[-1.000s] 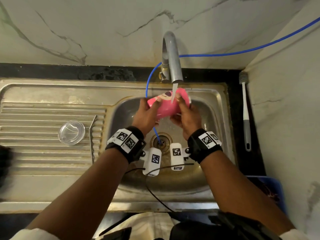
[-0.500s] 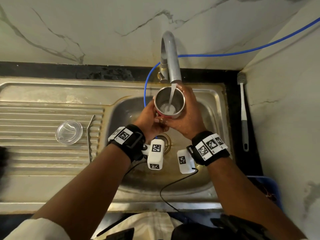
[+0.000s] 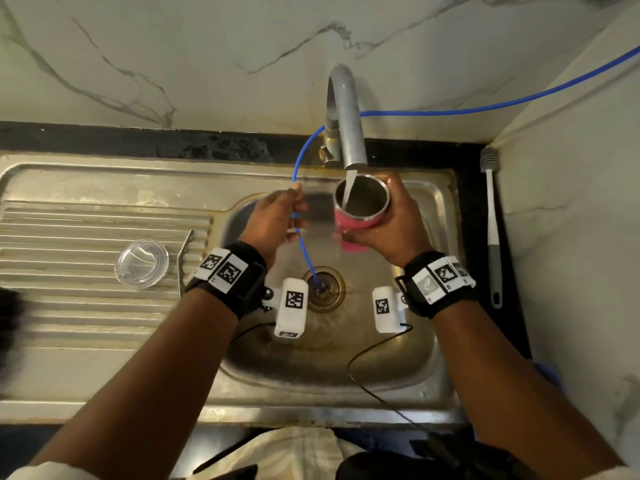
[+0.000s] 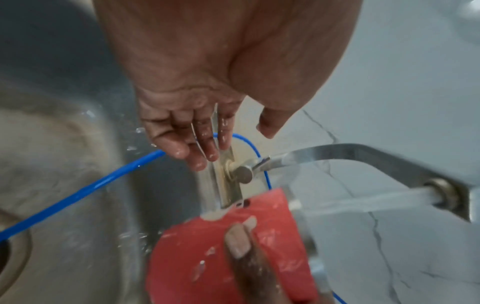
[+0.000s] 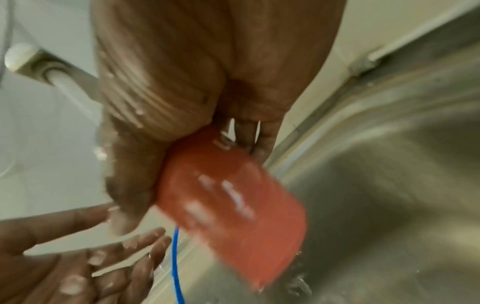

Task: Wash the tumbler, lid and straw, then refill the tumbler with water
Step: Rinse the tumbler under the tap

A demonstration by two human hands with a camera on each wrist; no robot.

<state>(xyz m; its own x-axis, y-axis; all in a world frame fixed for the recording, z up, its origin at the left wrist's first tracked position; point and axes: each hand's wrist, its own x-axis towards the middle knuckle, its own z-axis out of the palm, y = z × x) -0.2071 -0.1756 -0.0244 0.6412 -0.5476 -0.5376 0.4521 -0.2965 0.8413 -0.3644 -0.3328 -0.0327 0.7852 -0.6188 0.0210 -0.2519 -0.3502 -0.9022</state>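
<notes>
The pink tumbler [image 3: 356, 221] with a steel inside is upright under the running tap [image 3: 346, 119], water streaming into it. My right hand [image 3: 388, 220] grips its side, and the right wrist view shows the fingers wrapped round the tumbler [image 5: 233, 195]. My left hand [image 3: 277, 220] hovers to its left, wet, fingers spread and holding nothing; in the left wrist view the left hand [image 4: 197, 144] is apart from the tumbler [image 4: 233, 246]. The clear lid [image 3: 142, 263] and bent metal straw [image 3: 181, 261] lie on the drainboard.
A thin blue hose [image 3: 301, 237] runs from the wall down into the sink drain [image 3: 323, 289], passing by my left fingers. A bottle brush [image 3: 491, 226] lies on the black counter to the right. The steel sink basin [image 3: 311, 358] lies below both hands.
The tumbler went from lying sideways in both hands to upright under the tap. My left hand has let go and moved left; the right hand alone holds it.
</notes>
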